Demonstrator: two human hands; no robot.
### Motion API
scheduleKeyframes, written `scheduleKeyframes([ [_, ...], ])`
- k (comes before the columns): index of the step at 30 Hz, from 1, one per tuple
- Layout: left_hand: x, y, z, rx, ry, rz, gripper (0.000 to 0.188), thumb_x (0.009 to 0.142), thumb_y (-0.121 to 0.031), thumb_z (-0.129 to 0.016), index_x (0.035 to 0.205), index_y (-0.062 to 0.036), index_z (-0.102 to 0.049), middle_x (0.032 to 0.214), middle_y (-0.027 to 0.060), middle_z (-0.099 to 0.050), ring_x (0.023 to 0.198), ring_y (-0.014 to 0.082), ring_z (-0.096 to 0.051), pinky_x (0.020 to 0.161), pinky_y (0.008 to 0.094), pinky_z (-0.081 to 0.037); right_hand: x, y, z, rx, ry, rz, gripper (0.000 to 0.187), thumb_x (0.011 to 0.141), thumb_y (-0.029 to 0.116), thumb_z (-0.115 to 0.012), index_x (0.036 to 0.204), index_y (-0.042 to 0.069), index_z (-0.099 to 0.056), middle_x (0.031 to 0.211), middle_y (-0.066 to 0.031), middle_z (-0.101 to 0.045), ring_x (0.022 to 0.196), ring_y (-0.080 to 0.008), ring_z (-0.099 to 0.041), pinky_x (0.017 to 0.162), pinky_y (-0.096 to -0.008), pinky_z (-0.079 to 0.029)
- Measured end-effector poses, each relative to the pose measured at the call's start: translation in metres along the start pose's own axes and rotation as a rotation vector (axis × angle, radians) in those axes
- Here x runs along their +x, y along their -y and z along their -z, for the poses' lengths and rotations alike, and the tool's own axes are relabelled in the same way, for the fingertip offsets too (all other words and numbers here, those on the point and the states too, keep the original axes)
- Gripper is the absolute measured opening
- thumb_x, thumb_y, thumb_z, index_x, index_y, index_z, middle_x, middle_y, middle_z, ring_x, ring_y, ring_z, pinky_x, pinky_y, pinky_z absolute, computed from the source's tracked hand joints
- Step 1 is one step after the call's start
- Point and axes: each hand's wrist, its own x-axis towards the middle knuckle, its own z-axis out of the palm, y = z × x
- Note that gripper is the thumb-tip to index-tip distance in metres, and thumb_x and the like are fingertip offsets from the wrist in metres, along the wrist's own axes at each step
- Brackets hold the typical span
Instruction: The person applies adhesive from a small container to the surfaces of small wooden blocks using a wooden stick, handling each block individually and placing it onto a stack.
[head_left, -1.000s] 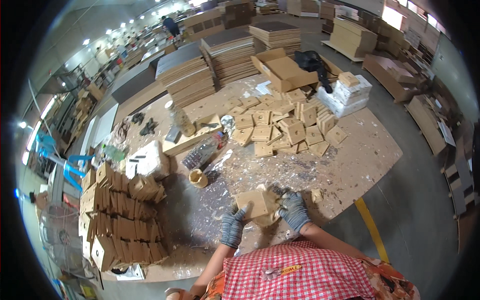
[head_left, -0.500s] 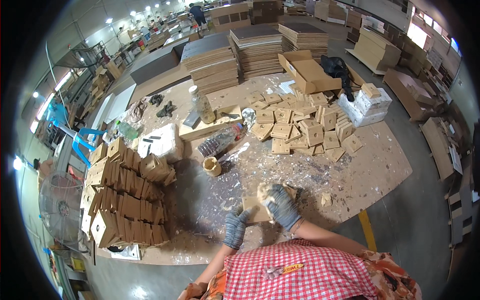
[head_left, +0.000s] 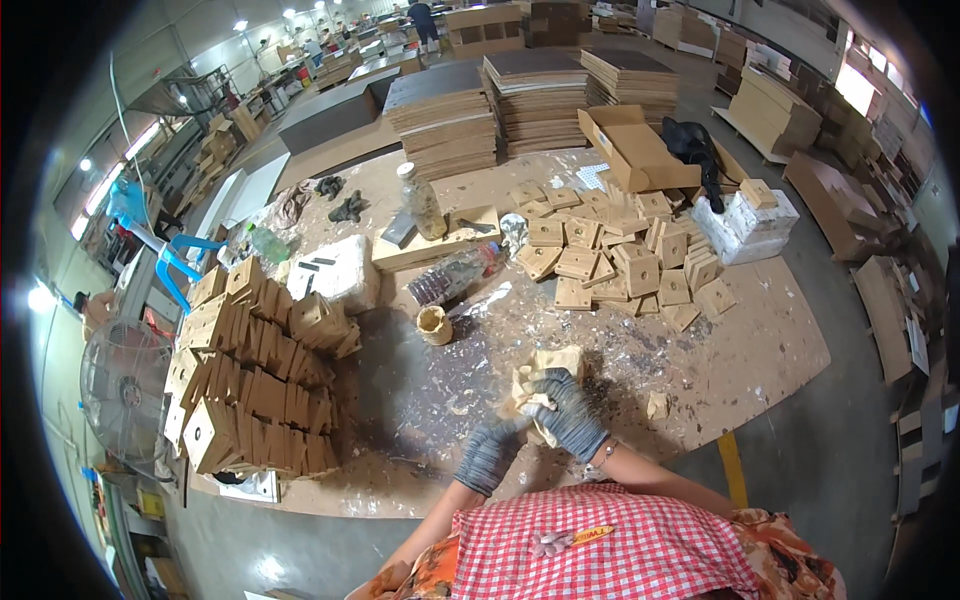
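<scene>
Both my hands wear grey knitted gloves and meet over the near part of the table. My right hand [head_left: 570, 412] is closed on a crumpled cream rag [head_left: 528, 388], pressing it against a flat wooden block. My left hand [head_left: 490, 452] grips the block at its near left side. The rag and my fingers cover most of that block. Just beyond the right hand shows a pale, flat patch, and whether it is rag or wood I cannot tell. Farther left of the hands stands a small tub [head_left: 434, 325] with tan, crusted contents.
Stacked wooden blocks [head_left: 255, 375] fill the table's left side. A loose heap of drilled blocks [head_left: 610, 255] lies beyond my hands, right of a plastic bottle [head_left: 452, 275] on its side. An upright jar [head_left: 422, 205], an open carton [head_left: 640, 150] and board stacks [head_left: 440, 120] stand farther back.
My right hand and the rag have shifted over the block, hiding more of it. The left hand has turned and come closer to the right. The whole view has swung slightly.
</scene>
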Motion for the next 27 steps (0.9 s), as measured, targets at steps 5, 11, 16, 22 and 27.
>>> scheduleKeyframes([
  [5, -0.009, 0.014, -0.021, 0.267, -0.151, -0.311, 0.026, 0.091, -0.024, -0.06, 0.092, 0.0006, -0.068, 0.075, 0.003, -0.063, 0.067, 0.0089, -0.052, 0.061, 0.0262, -0.043, 0.007, -0.003, 0.013, 0.142, 0.026, -0.192, 0.024, 0.077, 0.011, -0.069, 0.1, 0.007, -0.066, 0.104, -0.0112, -0.057, 0.106, -0.0264, -0.052, 0.096, -0.0354, -0.041],
  [11, -0.018, 0.006, -0.036, 0.566, -0.063, -0.319, 0.029, 0.091, -0.019, -0.058, 0.102, 0.0071, -0.063, 0.079, 0.0073, -0.065, 0.071, 0.0122, -0.056, 0.067, 0.0288, -0.047, 0.0, 0.02, 0.019, 0.022, 0.026, 0.156, 0.025, 0.078, 0.015, -0.066, 0.102, 0.007, -0.066, 0.108, -0.0116, -0.059, 0.105, -0.0261, -0.052, 0.097, -0.0395, -0.04],
  [16, -0.033, 0.002, -0.049, 0.462, -0.043, -0.342, 0.03, 0.091, -0.018, -0.058, 0.105, 0.0075, -0.061, 0.083, 0.0068, -0.065, 0.073, 0.0125, -0.057, 0.068, 0.0271, -0.047, -0.003, 0.005, 0.022, -0.104, 0.013, 0.119, 0.026, 0.076, 0.015, -0.065, 0.101, 0.007, -0.066, 0.111, -0.0134, -0.058, 0.109, -0.0295, -0.052, 0.1, -0.0396, -0.039],
  [22, -0.05, -0.014, -0.054, 0.489, -0.095, -0.326, 0.038, 0.09, -0.027, -0.061, 0.112, 0.0037, -0.061, 0.085, 0.0042, -0.064, 0.072, 0.0092, -0.055, 0.065, 0.0252, -0.046, 0.007, -0.038, 0.045, -0.174, 0.022, 0.071, 0.027, 0.077, 0.011, -0.062, 0.103, 0.006, -0.064, 0.102, -0.0151, -0.058, 0.098, -0.0289, -0.054, 0.091, -0.0376, -0.044],
  [27, -0.049, -0.037, -0.049, 0.424, -0.053, -0.25, 0.046, 0.084, -0.038, -0.067, 0.107, 0.0021, -0.064, 0.083, 0.0028, -0.064, 0.069, 0.0072, -0.054, 0.062, 0.0219, -0.044, 0.004, -0.056, 0.036, -0.129, -0.033, -0.287, 0.037, 0.078, 0.012, -0.062, 0.114, 0.003, -0.059, 0.104, -0.0176, -0.058, 0.097, -0.032, -0.055, 0.091, -0.038, -0.044],
])
